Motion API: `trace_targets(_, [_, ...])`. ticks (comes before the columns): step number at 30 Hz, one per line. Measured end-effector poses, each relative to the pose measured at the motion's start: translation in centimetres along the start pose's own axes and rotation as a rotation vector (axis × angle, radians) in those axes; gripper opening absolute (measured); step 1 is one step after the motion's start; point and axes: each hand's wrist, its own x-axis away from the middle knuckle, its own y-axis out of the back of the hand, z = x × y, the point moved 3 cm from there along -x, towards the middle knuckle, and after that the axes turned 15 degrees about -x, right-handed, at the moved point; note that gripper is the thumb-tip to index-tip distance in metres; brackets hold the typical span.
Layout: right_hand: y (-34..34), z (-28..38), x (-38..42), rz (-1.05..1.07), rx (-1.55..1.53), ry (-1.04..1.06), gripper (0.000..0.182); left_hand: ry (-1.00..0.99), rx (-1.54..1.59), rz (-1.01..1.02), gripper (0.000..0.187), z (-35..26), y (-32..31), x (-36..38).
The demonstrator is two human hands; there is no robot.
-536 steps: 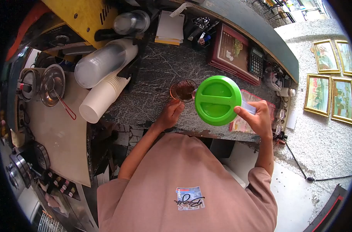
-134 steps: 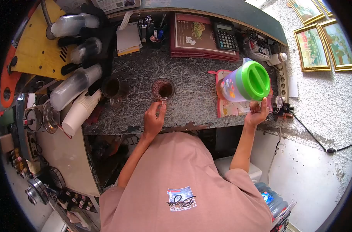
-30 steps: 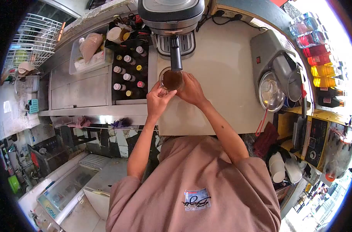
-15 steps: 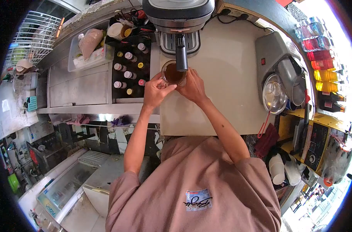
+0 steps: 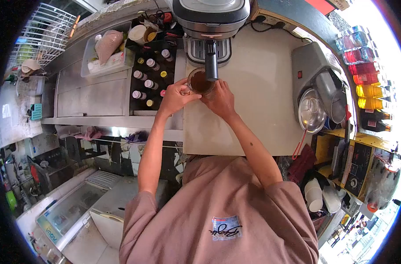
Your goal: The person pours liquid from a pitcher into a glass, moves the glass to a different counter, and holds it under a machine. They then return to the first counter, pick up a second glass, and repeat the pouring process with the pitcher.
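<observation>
A clear glass cup (image 5: 200, 82) of brown liquid is held between my two hands over the counter. My left hand (image 5: 177, 97) is closed on its left side, thumb and fingers at the handle. Against the cup's right side lies my right hand (image 5: 220, 97), its fingers closed round the glass and partly hidden. Just above the cup, the black handle of a portafilter (image 5: 211, 60) sticks out from the espresso machine (image 5: 211, 20) and overlaps the cup's upper right rim in view. Under the machine's head is a metal drip tray (image 5: 195, 53).
Left of my hands, a black crate (image 5: 129, 94) holds several capped bottles, with a clear plastic bin (image 5: 87, 68) beside it. A grey appliance (image 5: 304, 61) with a steel bowl and strainer (image 5: 312, 112) stands at the right. Coloured bottles (image 5: 367, 79) line the far right.
The view has shifted slightly, so the machine and crate appear a little further right. Both hands keep hold of the cup, and my left hand's fingers have shifted slightly towards its handle.
</observation>
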Motion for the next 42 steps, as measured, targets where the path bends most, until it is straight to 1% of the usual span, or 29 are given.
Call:
trace_targets(2, [-0.2,-0.1,0.1,-0.014,0.000,0.012,0.072,-0.016,0.013,-0.009,0.025,0.1,0.0,0.0])
trace_targets(4, [-0.4,0.0,0.3,-0.029,-0.004,0.020,0.072,0.032,-0.014,0.011,0.031,0.7,-0.1,0.3])
trace_targets(5, [-0.4,0.0,0.3,-0.027,0.004,0.012,0.071,0.029,-0.017,0.006,0.031,0.7,-0.5,0.6])
trace_targets(7, [-0.7,-0.1,0.3,-0.029,0.010,0.006,0.071,0.219,0.221,-0.074,0.040,-0.1,-1.4,1.7])
trace_targets(8, [-0.9,-0.3,0.5,-0.039,0.035,0.007,0.071,0.216,0.220,-0.075,0.040,0.3,-2.2,2.0])
trace_targets(10, [-1.0,-0.2,0.6,-0.049,0.062,0.009,0.071,0.216,0.290,-0.197,0.055,2.2,-4.2,2.7])
trace_targets(11, [-0.9,0.1,0.6,-0.057,0.066,0.020,0.071,0.213,0.292,-0.199,0.055,3.0,-5.2,2.7])
trace_targets(13, [-1.0,0.0,0.9,-0.065,0.070,0.028,0.071,0.151,0.395,-0.288,0.057,3.1,-6.0,2.8])
trace_targets(14, [-1.1,-0.2,0.9,-0.075,0.069,0.051,0.071,0.152,0.395,-0.289,0.057,3.3,-6.3,2.9])
trace_targets(16, [-1.1,-0.2,0.9,-0.086,0.068,0.075,0.071,0.162,0.389,-0.258,0.060,2.9,-6.3,2.8])
trace_targets(20, [-1.1,-0.2,0.9,-0.077,0.101,0.063,0.072,0.157,0.450,-0.217,0.061,2.9,-6.1,2.4])
trace_targets(22, [-1.0,0.0,0.8,-0.090,0.096,0.071,0.073,0.117,0.427,-0.200,0.061,3.1,-6.0,2.2])
trace_targets(24, [-1.3,-0.2,0.9,-0.032,0.139,-0.026,0.076,0.123,0.403,-0.201,0.060,3.2,-5.9,2.1])
trace_targets(28, [-1.5,-0.3,1.0,-0.040,0.174,-0.004,0.078,0.129,0.346,-0.193,0.057,3.0,-5.7,2.1])
trace_targets(31, [-1.5,0.0,1.0,-0.023,0.156,-0.054,0.078,0.140,0.405,-0.182,0.056,2.8,-5.7,2.2])
trace_targets(35, [-1.4,-0.2,1.1,-0.008,0.157,-0.073,0.078,0.103,0.364,-0.179,0.056,3.1,-5.8,2.1])
trace_targets(37, [-1.1,0.3,0.9,-0.010,0.153,-0.065,0.079,0.115,0.353,-0.215,0.057,3.2,-5.9,2.2])
trace_targets(40, [-0.9,0.4,1.1,0.041,0.115,-0.126,0.079,0.160,0.365,-0.242,0.061,3.5,-6.5,2.7])
trace_targets(41, [-0.7,0.4,1.3,0.017,0.078,-0.083,0.077,0.157,0.362,-0.237,0.061,3.5,-6.7,2.8])
trace_targets(42, [-0.5,0.5,1.5,-0.007,0.043,-0.040,0.076,0.153,0.363,-0.297,0.064,3.5,-6.9,3.1])
